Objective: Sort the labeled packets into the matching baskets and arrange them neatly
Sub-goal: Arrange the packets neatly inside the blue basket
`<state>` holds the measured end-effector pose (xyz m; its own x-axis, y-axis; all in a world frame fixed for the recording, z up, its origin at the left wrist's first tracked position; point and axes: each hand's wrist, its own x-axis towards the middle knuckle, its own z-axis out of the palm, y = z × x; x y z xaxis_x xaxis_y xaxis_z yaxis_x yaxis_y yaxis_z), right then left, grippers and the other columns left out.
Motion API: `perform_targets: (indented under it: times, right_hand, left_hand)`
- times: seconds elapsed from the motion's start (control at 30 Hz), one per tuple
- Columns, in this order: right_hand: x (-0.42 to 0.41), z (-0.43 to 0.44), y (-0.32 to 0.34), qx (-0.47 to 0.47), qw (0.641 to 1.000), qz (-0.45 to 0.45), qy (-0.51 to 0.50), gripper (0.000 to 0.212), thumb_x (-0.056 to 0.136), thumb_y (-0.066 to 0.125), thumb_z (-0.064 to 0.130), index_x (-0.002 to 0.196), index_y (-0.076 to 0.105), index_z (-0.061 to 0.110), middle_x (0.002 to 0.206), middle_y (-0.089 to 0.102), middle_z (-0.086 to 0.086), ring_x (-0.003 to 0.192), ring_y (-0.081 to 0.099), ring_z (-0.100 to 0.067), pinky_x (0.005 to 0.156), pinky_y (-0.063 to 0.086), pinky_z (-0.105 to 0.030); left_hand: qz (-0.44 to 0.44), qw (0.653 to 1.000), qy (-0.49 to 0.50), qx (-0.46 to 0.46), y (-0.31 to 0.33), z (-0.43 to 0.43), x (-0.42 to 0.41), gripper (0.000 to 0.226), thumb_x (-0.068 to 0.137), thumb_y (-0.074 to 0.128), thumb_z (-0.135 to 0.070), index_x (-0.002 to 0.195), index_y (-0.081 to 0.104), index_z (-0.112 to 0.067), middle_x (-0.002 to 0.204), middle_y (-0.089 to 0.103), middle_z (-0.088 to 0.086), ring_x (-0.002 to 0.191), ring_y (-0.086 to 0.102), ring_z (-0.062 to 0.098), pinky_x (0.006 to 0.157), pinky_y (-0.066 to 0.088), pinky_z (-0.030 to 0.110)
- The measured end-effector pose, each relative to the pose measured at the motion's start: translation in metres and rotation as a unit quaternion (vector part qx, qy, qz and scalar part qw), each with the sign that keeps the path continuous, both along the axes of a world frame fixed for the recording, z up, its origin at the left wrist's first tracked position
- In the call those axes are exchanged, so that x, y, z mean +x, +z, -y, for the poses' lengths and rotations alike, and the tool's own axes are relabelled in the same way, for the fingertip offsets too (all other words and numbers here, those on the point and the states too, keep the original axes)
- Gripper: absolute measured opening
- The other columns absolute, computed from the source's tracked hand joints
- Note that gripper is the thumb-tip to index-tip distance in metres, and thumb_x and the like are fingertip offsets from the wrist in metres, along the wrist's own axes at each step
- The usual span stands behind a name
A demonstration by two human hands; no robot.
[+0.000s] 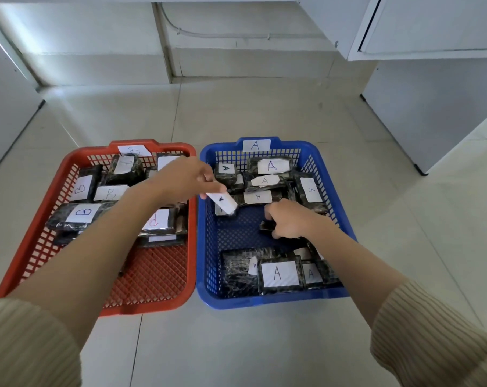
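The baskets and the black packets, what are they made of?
Red basket and blue basket: probably moulded plastic, with lattice walls and smooth, slightly shiny rims. Packets: dark, wrapped in what looks like clear film; it wrinkles and glints. Labels: likely white paper with handwritten letters.

bare blue basket (206,247) middle, packets (278,275) flanking

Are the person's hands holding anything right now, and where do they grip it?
The left hand pinches an A-labelled packet by one end, over the blue basket. The right hand curls round a dark packet inside that basket; its grip spot is hidden.
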<state>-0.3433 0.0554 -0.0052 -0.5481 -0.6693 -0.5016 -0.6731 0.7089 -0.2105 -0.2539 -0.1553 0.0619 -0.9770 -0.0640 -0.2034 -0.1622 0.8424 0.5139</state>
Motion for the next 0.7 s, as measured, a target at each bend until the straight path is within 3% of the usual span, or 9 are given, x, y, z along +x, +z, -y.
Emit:
perform_targets:
  times: [0.1,0.17,0.3,0.4,0.5,0.6,0.7]
  right_hand:
    - [-0.005,-0.004,0.000,-0.088,0.993,0.032,-0.073,0.036,0.080,0.071,0.014,0.112,0.056,0.010,0.109,0.060,-0.008,0.091,0.055,-0.023,0.077,0.046,-0.032]
    - [-0.006,-0.006,0.000,-0.113,0.988,0.056,-0.087,0.034,0.079,0.071,0.013,0.110,0.058,0.011,0.105,0.060,-0.005,0.094,0.058,-0.023,0.083,0.049,-0.035]
    - [-0.006,-0.007,-0.002,-0.046,0.996,0.067,-0.022,0.031,0.077,0.072,0.011,0.101,0.053,0.018,0.091,0.053,0.001,0.085,0.053,-0.022,0.068,0.044,-0.031]
    - [-0.007,-0.005,-0.002,-0.003,0.998,0.059,0.004,0.034,0.077,0.073,0.011,0.099,0.048,0.019,0.081,0.046,0.003,0.076,0.048,-0.021,0.056,0.038,-0.029]
    - [-0.008,-0.006,-0.002,0.018,0.998,0.050,0.021,0.036,0.076,0.075,0.012,0.100,0.049,0.018,0.090,0.048,-0.001,0.077,0.049,-0.021,0.061,0.040,-0.032]
    - [-0.009,-0.008,0.000,0.033,0.998,0.048,0.029,0.035,0.076,0.074,0.009,0.101,0.049,0.015,0.088,0.045,-0.001,0.071,0.046,-0.018,0.058,0.038,-0.030]
    - [-0.010,-0.012,0.001,0.022,0.997,0.064,0.024,0.035,0.077,0.072,0.008,0.105,0.052,0.011,0.092,0.048,-0.003,0.080,0.049,-0.023,0.065,0.041,-0.034]
  left_hand:
    - [-0.013,0.999,0.051,-0.010,-0.011,0.000,-0.007,0.031,0.091,0.056,-0.040,0.100,0.064,-0.011,0.082,0.070,0.004,0.068,0.055,0.009,0.058,0.039,0.025]
    - [-0.009,0.998,0.069,0.007,-0.018,-0.003,-0.012,0.029,0.092,0.054,-0.036,0.103,0.062,-0.010,0.082,0.070,0.004,0.077,0.059,0.015,0.065,0.043,0.029]
    - [0.031,0.998,0.052,0.019,-0.028,-0.010,-0.022,0.029,0.094,0.053,-0.033,0.108,0.062,-0.009,0.092,0.071,0.007,0.091,0.061,0.022,0.080,0.046,0.037]
    - [0.076,0.994,-0.010,-0.076,-0.032,-0.018,-0.027,0.030,0.094,0.051,-0.036,0.115,0.059,-0.015,0.107,0.065,0.003,0.095,0.055,0.019,0.089,0.040,0.038]
    - [0.116,0.979,-0.067,-0.156,-0.040,-0.031,-0.029,0.028,0.096,0.047,-0.036,0.116,0.057,-0.020,0.112,0.061,0.000,0.098,0.051,0.018,0.090,0.026,0.038]
    - [0.115,0.968,-0.095,-0.203,-0.050,-0.043,-0.026,0.028,0.098,0.041,-0.036,0.109,0.059,-0.017,0.102,0.065,0.000,0.095,0.054,0.020,0.085,0.020,0.039]
    - [0.094,0.961,-0.095,-0.241,-0.057,-0.052,-0.026,0.031,0.099,0.037,-0.034,0.101,0.058,-0.013,0.088,0.060,0.000,0.090,0.055,0.021,0.086,0.019,0.042]
